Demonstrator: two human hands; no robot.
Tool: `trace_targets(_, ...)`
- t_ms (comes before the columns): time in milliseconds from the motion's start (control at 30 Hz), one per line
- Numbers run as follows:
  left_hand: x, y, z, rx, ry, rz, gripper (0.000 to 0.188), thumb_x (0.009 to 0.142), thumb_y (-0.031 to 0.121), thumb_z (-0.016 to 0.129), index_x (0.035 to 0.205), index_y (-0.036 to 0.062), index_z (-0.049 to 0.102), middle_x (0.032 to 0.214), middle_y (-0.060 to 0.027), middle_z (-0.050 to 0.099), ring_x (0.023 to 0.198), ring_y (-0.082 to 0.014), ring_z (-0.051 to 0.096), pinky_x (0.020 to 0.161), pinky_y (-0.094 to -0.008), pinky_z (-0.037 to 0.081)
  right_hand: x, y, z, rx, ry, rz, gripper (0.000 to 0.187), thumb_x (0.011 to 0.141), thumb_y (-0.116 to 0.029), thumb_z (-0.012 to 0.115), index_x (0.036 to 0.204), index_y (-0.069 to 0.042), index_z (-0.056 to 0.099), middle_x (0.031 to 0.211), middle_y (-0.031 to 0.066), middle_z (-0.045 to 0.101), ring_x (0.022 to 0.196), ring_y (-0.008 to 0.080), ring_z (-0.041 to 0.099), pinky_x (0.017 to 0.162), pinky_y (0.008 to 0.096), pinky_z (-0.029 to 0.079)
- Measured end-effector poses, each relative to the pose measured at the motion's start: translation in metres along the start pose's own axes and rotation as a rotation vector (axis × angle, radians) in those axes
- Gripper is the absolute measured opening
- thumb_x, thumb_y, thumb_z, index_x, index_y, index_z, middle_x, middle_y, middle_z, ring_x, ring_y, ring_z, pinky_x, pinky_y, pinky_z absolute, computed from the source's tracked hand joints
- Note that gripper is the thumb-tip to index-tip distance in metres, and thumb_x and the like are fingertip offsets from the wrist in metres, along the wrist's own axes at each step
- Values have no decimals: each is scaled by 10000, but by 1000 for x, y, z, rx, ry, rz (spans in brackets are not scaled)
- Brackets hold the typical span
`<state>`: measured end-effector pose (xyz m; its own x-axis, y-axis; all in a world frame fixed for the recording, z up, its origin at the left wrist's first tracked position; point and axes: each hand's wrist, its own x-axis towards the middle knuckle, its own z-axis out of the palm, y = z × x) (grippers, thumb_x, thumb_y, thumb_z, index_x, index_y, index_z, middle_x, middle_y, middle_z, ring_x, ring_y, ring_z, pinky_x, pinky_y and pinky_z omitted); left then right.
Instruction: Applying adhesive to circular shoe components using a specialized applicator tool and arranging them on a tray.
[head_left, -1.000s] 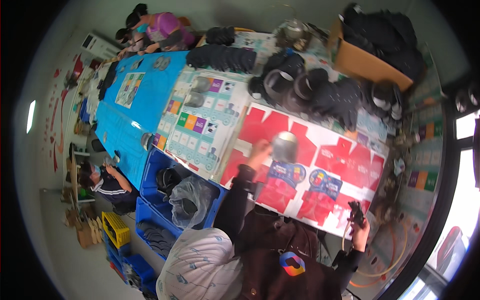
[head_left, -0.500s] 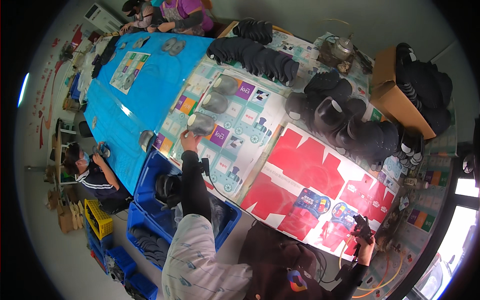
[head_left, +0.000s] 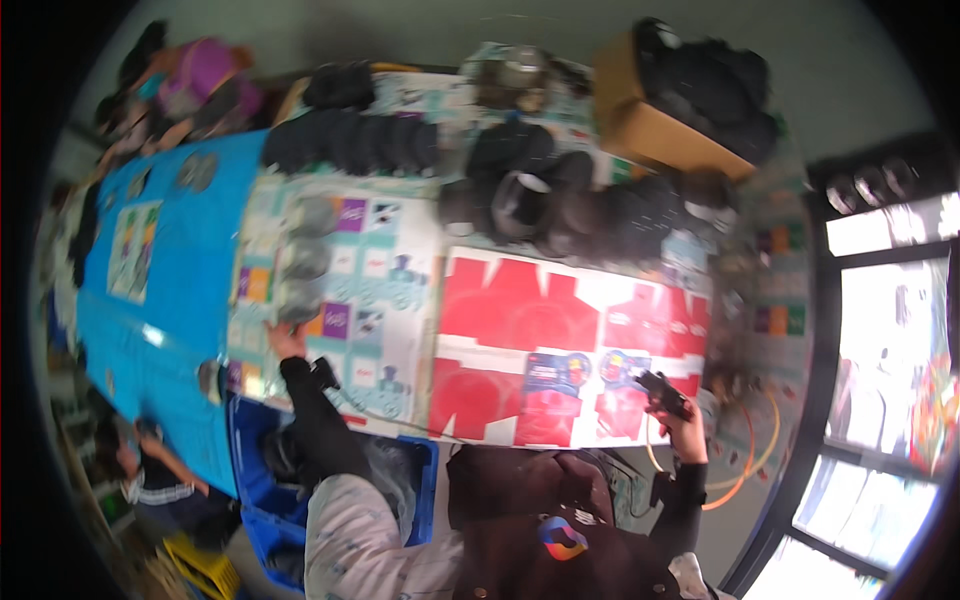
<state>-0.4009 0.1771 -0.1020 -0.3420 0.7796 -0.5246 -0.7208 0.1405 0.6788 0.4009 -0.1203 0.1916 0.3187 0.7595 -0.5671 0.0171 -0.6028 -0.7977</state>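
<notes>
My left hand (head_left: 287, 340) is at the near edge of a grey, rounded, toe-cap-like piece (head_left: 298, 300). Its fingers look spread apart; blur hides whether they still touch the piece. Two similar grey pieces, one of them the middle piece (head_left: 308, 257), lie beyond it in a row on the printed sheet (head_left: 400, 330). At the right, my right hand (head_left: 683, 425) grips a dark gun-like tool (head_left: 663, 395) above the near right corner of a red and white printed sheet (head_left: 520, 300).
Dark curved pieces (head_left: 350, 140) are stacked at the back, with more in a cardboard box (head_left: 680, 140). Blue crates (head_left: 425, 490) stand below the table's front edge. Hoses (head_left: 745, 450) loop beside my right arm. Other people sit around the blue table cover (head_left: 180, 270).
The whole view has swung right and blurred, bringing more window into sight. My left hand seems slightly farther from the grey piece. My right hand still holds the tool.
</notes>
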Motion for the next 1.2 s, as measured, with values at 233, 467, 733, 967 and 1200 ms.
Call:
trace_targets(233, -42, -137, 237, 912, -159, 887, 318, 942, 233, 735, 1165, 13, 681, 916, -101, 689, 884, -225, 654, 799, -316, 523, -31, -32, 2, -91, 108, 10, 511, 786, 45, 561, 1286, -16, 652, 976, 34, 771, 761, 53, 621, 544, 195, 442)
trace_targets(467, -165, -238, 500, 1738, -122, 994, 393, 835, 451, 788, 1124, 185, 766, 1154, -50, 637, 1108, -330, 579, 888, -467, 487, -78, -21, -34, -51, 178, -1, 415, 765, 48, 567, 1161, -11, 677, 982, 43, 758, 736, 60, 626, 541, 200, 458)
trace_targets(733, -263, -234, 467, 1307, -192, 1012, 246, 946, 194, 664, 1162, 83, 624, 987, -197, 713, 910, -405, 684, 789, -480, 529, -95, 37, -109, 118, 361, -34, 451, 761, 40, 540, 1191, 1, 673, 949, 43, 745, 641, 45, 564, 508, 202, 398)
trace_targets(967, -493, -330, 396, 725, -631, -466, 364, 959, 130, 724, 1262, -29, 599, 1091, -69, 708, 977, -145, 663, 879, -306, 524, 3, 87, -146, 235, 186, -70, 343, 958, -61, 630, 1298, -20, 643, 1041, 50, 733, 794, 109, 650, 681, 251, 502)
trace_targets(1200, -609, -442, 413, 1495, -769, 285, 331, 1014, 194, 613, 1230, -55, 588, 993, -249, 731, 909, -408, 717, 772, -471, 553, 34, 89, -172, 912, -144, 131, 240, 1008, -127, 625, 1212, -13, 676, 1112, 97, 727, 1018, 226, 691, 872, 378, 570)
